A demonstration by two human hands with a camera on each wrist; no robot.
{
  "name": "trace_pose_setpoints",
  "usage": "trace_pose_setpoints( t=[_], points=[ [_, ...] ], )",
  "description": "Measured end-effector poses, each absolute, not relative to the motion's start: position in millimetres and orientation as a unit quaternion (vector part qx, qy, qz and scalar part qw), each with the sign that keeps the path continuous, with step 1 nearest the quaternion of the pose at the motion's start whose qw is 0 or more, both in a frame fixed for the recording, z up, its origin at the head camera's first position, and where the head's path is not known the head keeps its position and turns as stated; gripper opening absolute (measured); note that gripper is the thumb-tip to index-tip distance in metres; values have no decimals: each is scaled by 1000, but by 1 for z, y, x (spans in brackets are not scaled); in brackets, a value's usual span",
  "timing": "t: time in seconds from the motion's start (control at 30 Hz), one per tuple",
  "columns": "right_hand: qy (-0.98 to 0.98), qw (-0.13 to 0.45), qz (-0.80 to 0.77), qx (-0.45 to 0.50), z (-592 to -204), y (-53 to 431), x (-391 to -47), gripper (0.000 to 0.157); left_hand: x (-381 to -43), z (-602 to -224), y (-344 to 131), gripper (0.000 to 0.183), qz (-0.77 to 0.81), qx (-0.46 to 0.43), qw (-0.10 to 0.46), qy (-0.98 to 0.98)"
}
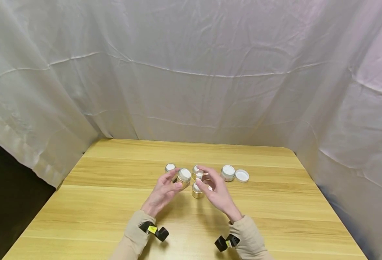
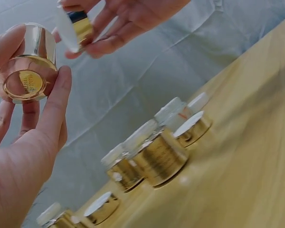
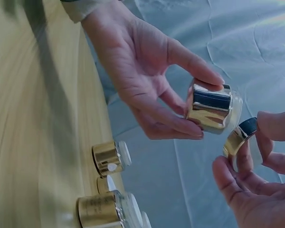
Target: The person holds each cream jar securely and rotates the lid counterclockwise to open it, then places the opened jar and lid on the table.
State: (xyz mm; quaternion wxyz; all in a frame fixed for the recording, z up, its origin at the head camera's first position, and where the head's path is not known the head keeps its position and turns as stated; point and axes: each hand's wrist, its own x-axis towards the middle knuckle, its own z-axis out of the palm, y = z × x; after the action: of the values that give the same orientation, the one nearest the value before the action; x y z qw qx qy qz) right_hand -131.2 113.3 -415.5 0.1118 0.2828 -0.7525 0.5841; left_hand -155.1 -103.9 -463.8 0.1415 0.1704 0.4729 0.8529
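Observation:
My left hand (image 1: 163,191) grips a small gold jar (image 1: 184,174) with a white top, the thumb on one side and the fingers on the other. The jar is tilted, and its round base faces the left wrist view. My right hand (image 1: 217,189) pinches a gold lid (image 3: 240,137) by its rim, with a white face (image 2: 69,28) showing in the left wrist view. In the right wrist view the lid is close beside the jar's top. Beneath the hands, a gold jar (image 1: 197,191) with a white top stands on the table.
On the wooden table (image 1: 113,209) a small jar (image 1: 170,167) stands at the left and a larger jar (image 1: 228,172) at the right. Next to the latter lies a lid (image 1: 242,176), white side up. A gold lid (image 2: 102,209) also rests among the jars. Grey curtains (image 1: 191,97) hang behind.

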Motion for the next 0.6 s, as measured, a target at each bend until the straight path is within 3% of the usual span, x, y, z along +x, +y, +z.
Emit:
trace_pose_setpoints(
  t=[0.23,0.5,0.6],
  points=[
    [-743,119,607,255,-419,102,-126,43,-158,-458,-123,47,838,199,119,494],
    [-726,29,674,132,-428,76,-112,44,-162,-450,-147,46,839,232,83,485],
    [-716,4,687,122,-436,66,-108,53,-162,-448,-155,47,845,226,69,480]
  ],
)
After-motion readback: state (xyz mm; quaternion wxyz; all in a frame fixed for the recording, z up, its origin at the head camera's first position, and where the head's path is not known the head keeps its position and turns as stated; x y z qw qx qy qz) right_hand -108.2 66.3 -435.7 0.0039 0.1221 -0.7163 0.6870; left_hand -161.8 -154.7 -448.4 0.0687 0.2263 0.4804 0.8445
